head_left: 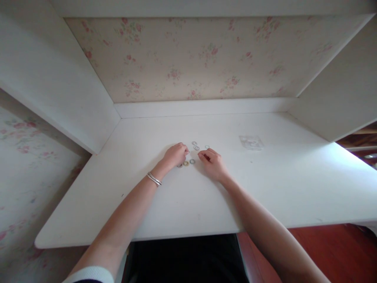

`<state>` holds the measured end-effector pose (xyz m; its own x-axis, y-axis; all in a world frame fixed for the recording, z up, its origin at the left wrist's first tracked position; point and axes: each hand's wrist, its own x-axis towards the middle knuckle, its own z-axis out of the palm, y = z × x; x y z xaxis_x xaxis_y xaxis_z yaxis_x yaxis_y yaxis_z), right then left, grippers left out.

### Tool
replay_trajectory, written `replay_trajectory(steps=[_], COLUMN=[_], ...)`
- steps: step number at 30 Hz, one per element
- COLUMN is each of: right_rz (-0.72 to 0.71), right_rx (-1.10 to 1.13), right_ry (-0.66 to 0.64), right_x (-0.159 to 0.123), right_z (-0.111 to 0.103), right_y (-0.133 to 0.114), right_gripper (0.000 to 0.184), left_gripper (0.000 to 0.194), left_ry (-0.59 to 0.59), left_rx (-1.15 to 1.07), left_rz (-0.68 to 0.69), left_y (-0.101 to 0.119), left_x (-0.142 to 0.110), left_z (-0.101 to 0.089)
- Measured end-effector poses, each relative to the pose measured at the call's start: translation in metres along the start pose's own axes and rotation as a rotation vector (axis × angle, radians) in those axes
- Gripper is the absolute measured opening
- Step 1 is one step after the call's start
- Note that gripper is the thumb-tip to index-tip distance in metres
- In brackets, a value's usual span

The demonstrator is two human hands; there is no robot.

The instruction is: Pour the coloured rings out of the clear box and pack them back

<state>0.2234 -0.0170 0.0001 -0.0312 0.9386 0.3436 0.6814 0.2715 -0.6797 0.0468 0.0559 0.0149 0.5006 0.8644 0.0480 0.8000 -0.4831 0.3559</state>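
Over the middle of the white desk, my left hand (176, 155) is closed, its fingers curled and their tips pressed together. What it holds, if anything, is too small to tell. Just below its fingers lie a gold-coloured ring (186, 164) and a dark ring (180, 166), partly covered by the hand. A grey ring (192, 163) rests between the hands. My right hand (212, 164) is also closed in a pinch, with nothing I can make out in it. Beyond the hands are several thin silver rings (195, 146) in a group and a single thin ring (207, 146).
A clear plastic packet or case (251, 143) lies on the white desk (188, 208) to the right. White panels (67, 70) rise at both sides, with a flowered wall (188, 59) behind. Silver bracelets (154, 179) circle my left wrist.
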Motion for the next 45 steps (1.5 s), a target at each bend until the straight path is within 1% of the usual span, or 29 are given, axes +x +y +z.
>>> replay_trajectory(steps=[3, 7, 11, 14, 18, 23, 25, 27, 31, 33, 35, 37, 40, 42, 45], right_rz=[0.024, 0.045, 0.052, 0.048, 0.056, 0.073, 0.076, 0.091, 0.155, 0.172, 0.169, 0.153, 0.14, 0.147, 0.161], right_rx=[0.014, 0.046, 0.053, 0.054, 0.051, 0.014, -0.035, -0.106, -0.233, -0.277, -0.328, -0.39, -0.459, -0.476, -0.487], right_ry=[0.025, 0.044, 0.044, 0.042, 0.067, 0.123, 0.149, 0.167, 0.157, 0.128, 0.09, 0.048, -0.008, -0.028, -0.04], right_x=[0.001, 0.002, 0.002, 0.002, 0.002, 0.006, 0.009, 0.01, 0.011, 0.011, 0.01, 0.01, 0.01, 0.01, 0.01], right_z=[-0.001, 0.0, 0.0, 0.0, -0.001, -0.006, -0.011, -0.015, -0.021, -0.02, -0.019, -0.017, -0.015, -0.015, -0.015], right_y=[0.002, 0.002, 0.002, 0.002, 0.003, 0.009, 0.015, 0.023, 0.038, 0.043, 0.045, 0.044, 0.042, 0.04, 0.037], right_gripper=[0.026, 0.025, 0.026, 0.026, 0.027, 0.028, 0.028, 0.028, 0.028, 0.029, 0.031, 0.032, 0.032, 0.032, 0.032], left_gripper=[0.018, 0.018, 0.018, 0.019, 0.02, 0.02, 0.02, 0.02, 0.02, 0.021, 0.022, 0.023, 0.024, 0.025, 0.028], left_ry=[0.02, 0.047, 0.014, -0.01, -0.044, -0.099, -0.08, -0.036, 0.077, 0.141, 0.18, 0.182, 0.138, 0.119, 0.129], left_rx=[-0.017, -0.095, -0.109, -0.096, -0.07, -0.031, -0.039, -0.066, -0.157, -0.193, -0.225, -0.282, -0.425, -0.493, -0.524], left_rz=[0.04, 0.106, 0.143, 0.15, 0.173, 0.145, 0.153, 0.157, 0.098, 0.044, -0.018, -0.087, -0.184, -0.22, -0.241], left_y=[0.002, 0.007, 0.014, 0.019, 0.025, 0.031, 0.032, 0.031, 0.021, 0.011, -0.002, -0.016, -0.031, -0.036, -0.037], left_x=[-0.004, -0.014, -0.025, -0.029, -0.029, -0.027, -0.026, -0.026, -0.029, -0.034, -0.042, -0.05, -0.061, -0.064, -0.065], left_z=[-0.001, -0.008, -0.014, -0.013, -0.009, -0.007, -0.009, -0.013, -0.027, -0.033, -0.036, -0.034, -0.027, -0.022, -0.017])
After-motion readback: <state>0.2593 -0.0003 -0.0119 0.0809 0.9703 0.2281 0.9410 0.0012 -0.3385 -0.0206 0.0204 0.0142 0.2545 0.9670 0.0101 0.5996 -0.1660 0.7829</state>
